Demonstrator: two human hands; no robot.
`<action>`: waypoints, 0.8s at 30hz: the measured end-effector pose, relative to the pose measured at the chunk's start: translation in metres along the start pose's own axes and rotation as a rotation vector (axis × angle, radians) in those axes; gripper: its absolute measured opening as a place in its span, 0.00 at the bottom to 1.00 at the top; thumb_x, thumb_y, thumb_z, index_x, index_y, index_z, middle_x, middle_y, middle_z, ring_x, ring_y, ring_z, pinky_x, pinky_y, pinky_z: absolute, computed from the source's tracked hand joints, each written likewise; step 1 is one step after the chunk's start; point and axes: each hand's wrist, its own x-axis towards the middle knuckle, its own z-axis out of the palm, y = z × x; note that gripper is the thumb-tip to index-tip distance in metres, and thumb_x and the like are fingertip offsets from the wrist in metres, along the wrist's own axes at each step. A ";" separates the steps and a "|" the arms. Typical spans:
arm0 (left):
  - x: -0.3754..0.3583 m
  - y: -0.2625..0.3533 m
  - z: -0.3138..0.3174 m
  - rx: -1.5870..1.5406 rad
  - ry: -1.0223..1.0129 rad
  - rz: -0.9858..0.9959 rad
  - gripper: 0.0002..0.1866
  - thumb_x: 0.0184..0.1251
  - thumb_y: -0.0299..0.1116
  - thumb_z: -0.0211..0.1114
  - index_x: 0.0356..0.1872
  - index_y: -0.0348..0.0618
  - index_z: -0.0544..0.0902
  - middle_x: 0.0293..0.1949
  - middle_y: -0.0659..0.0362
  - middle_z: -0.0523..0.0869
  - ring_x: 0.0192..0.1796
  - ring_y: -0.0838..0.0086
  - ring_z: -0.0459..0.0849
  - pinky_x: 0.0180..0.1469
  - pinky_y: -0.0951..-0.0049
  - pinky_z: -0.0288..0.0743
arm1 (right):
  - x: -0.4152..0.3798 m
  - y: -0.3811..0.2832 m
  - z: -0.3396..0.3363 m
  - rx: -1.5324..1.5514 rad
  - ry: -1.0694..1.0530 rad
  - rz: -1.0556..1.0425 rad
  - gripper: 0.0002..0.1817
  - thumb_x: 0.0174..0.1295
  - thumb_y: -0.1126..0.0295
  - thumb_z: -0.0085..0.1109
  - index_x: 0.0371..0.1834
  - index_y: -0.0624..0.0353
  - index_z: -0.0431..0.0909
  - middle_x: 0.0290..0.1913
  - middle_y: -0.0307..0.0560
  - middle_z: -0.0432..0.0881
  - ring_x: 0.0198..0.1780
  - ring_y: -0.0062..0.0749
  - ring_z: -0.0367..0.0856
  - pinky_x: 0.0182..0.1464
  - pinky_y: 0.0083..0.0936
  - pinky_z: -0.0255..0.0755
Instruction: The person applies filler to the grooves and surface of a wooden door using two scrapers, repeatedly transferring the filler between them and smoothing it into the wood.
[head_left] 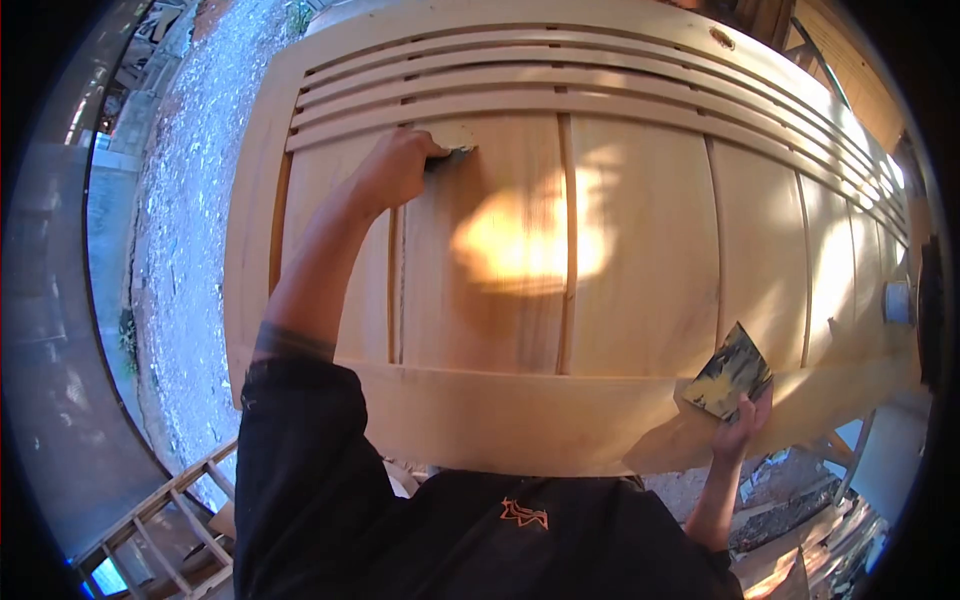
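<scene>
A pale wooden door (640,250) with grooved panels and a band of slats lies flat in front of me. My left hand (395,168) reaches to the upper part of a panel, just below the slats. Its fingers are closed around a small dark putty knife (455,157), whose tip is at the wood; most of its handle is hidden by the hand. Above the door's near edge, my right hand (742,425) grips a square plate (730,372) smeared with dark and yellowish putty.
A white cylindrical container (897,302) stands at the door's far right. A wooden ladder-like frame (165,525) is at lower left, beside a strip of pale gravelly ground (190,230). Wood scraps (800,550) lie below right. A bright sunlight patch falls across the panels.
</scene>
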 end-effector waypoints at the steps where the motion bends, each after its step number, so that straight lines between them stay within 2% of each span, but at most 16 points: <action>1: -0.015 0.009 0.003 -0.002 -0.004 0.004 0.26 0.40 0.14 0.56 0.46 0.40 0.84 0.42 0.48 0.84 0.47 0.52 0.81 0.52 0.62 0.74 | -0.001 -0.003 0.004 0.021 0.012 0.010 0.33 0.58 0.74 0.44 0.69 0.74 0.52 0.64 0.56 0.65 0.63 0.39 0.67 0.65 0.33 0.62; 4: -0.066 0.041 0.018 -0.107 0.076 -0.050 0.24 0.42 0.13 0.56 0.44 0.38 0.84 0.42 0.48 0.84 0.47 0.53 0.81 0.53 0.62 0.74 | 0.000 -0.011 0.009 0.107 -0.069 0.044 0.32 0.55 0.76 0.44 0.67 0.73 0.56 0.60 0.55 0.69 0.60 0.37 0.71 0.63 0.32 0.64; 6: -0.100 0.070 0.016 -0.122 0.093 -0.012 0.22 0.44 0.13 0.55 0.44 0.37 0.84 0.41 0.48 0.84 0.47 0.54 0.81 0.53 0.63 0.74 | 0.001 -0.011 0.009 0.129 -0.079 0.030 0.32 0.54 0.76 0.44 0.66 0.72 0.57 0.59 0.54 0.70 0.59 0.37 0.71 0.63 0.32 0.64; 9: -0.120 0.106 -0.021 -0.144 -0.364 -0.176 0.23 0.45 0.13 0.55 0.46 0.38 0.83 0.43 0.47 0.84 0.48 0.53 0.81 0.55 0.64 0.74 | 0.000 -0.011 0.012 0.162 -0.005 0.042 0.32 0.53 0.76 0.45 0.66 0.72 0.57 0.59 0.53 0.71 0.59 0.37 0.71 0.63 0.32 0.64; 12: -0.092 0.064 -0.021 -0.136 -0.355 -0.094 0.24 0.45 0.14 0.55 0.48 0.37 0.82 0.45 0.46 0.83 0.50 0.51 0.80 0.56 0.63 0.73 | -0.002 -0.012 0.016 0.166 0.033 0.032 0.33 0.53 0.76 0.45 0.67 0.72 0.57 0.60 0.54 0.70 0.60 0.38 0.70 0.63 0.32 0.64; 13: -0.070 0.055 -0.030 -0.139 -0.164 0.018 0.25 0.46 0.13 0.55 0.49 0.38 0.82 0.46 0.45 0.83 0.51 0.51 0.80 0.56 0.62 0.73 | -0.003 -0.011 0.016 0.158 0.021 0.042 0.33 0.54 0.76 0.45 0.67 0.72 0.56 0.61 0.55 0.69 0.61 0.39 0.69 0.63 0.33 0.64; 14: -0.049 0.038 -0.030 -0.117 -0.039 0.027 0.25 0.47 0.12 0.53 0.49 0.39 0.82 0.46 0.44 0.83 0.51 0.51 0.80 0.56 0.61 0.73 | -0.004 -0.011 0.014 0.145 0.006 0.053 0.34 0.54 0.75 0.45 0.67 0.73 0.56 0.62 0.56 0.68 0.62 0.39 0.69 0.64 0.33 0.63; 15: -0.024 0.017 -0.028 -0.114 -0.003 0.026 0.25 0.48 0.13 0.53 0.50 0.41 0.82 0.46 0.44 0.83 0.51 0.52 0.81 0.56 0.61 0.72 | -0.003 -0.011 0.012 0.126 -0.013 0.063 0.34 0.54 0.75 0.45 0.67 0.73 0.55 0.62 0.56 0.67 0.63 0.40 0.68 0.64 0.33 0.63; 16: 0.000 0.017 -0.042 -0.136 -0.077 -0.014 0.23 0.49 0.14 0.55 0.49 0.40 0.82 0.46 0.43 0.83 0.51 0.52 0.81 0.56 0.61 0.72 | -0.003 -0.009 0.009 0.078 0.006 0.046 0.34 0.54 0.74 0.45 0.68 0.74 0.54 0.63 0.57 0.66 0.63 0.41 0.67 0.65 0.34 0.62; 19: 0.046 -0.005 -0.044 -0.041 -0.102 0.011 0.23 0.45 0.13 0.54 0.45 0.38 0.83 0.43 0.43 0.84 0.51 0.51 0.80 0.55 0.60 0.72 | -0.001 -0.003 0.002 -0.052 0.023 0.000 0.35 0.55 0.73 0.45 0.69 0.75 0.52 0.65 0.59 0.64 0.65 0.42 0.65 0.65 0.35 0.61; 21: 0.060 -0.012 -0.039 -0.017 -0.113 0.045 0.24 0.43 0.12 0.53 0.44 0.37 0.84 0.42 0.43 0.84 0.49 0.50 0.81 0.54 0.59 0.73 | -0.001 -0.004 0.002 -0.096 -0.006 -0.019 0.36 0.55 0.72 0.45 0.69 0.76 0.51 0.65 0.60 0.63 0.65 0.44 0.65 0.66 0.36 0.61; 24: 0.068 -0.016 -0.034 -0.012 -0.137 0.058 0.25 0.40 0.12 0.52 0.44 0.36 0.84 0.41 0.43 0.84 0.48 0.50 0.81 0.53 0.59 0.73 | -0.004 0.002 0.001 -0.213 0.073 -0.074 0.37 0.55 0.73 0.44 0.69 0.77 0.49 0.66 0.61 0.62 0.66 0.44 0.64 0.67 0.36 0.60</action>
